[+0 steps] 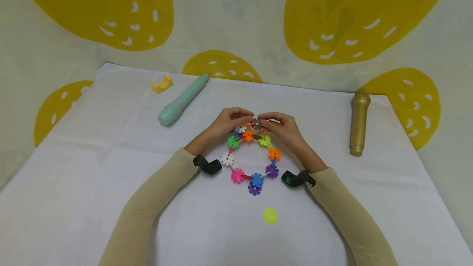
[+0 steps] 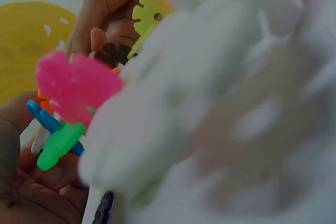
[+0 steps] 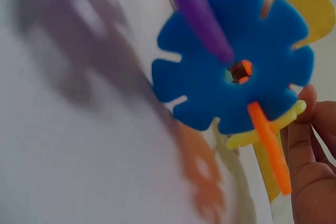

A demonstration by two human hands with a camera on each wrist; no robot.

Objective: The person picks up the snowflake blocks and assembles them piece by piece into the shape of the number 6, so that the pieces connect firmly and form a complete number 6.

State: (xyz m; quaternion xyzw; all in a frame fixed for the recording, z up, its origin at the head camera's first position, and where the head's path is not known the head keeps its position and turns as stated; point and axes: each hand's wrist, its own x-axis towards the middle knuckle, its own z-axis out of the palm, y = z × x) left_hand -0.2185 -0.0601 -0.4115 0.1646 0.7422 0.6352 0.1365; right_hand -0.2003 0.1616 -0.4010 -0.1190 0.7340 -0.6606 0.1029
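A ring of interlocking plastic snowflake discs [image 1: 227, 159] in many colours is held between both hands. My left hand [image 1: 232, 119] pinches the ring's far side at the upper left, near a white disc [image 1: 241, 129] and an orange disc. Opposite it, my right hand [image 1: 282, 125] pinches a dark brown disc [image 1: 256, 124] between thumb and fingers. The two hands' fingertips nearly meet there. In the left wrist view a pink disc [image 2: 79, 87] and a green disc [image 2: 60, 145] show beside the left hand. A blue disc [image 3: 236, 56] with slotted edges fills much of the right wrist view.
A loose yellow disc [image 1: 271, 215] lies on the white cloth nearer the body, and a purple disc [image 1: 254, 189] shows just below the ring. A mint-green toy microphone [image 1: 182, 101] and a yellow stand [image 1: 161, 84] lie back left. At right is a gold microphone [image 1: 359, 124].
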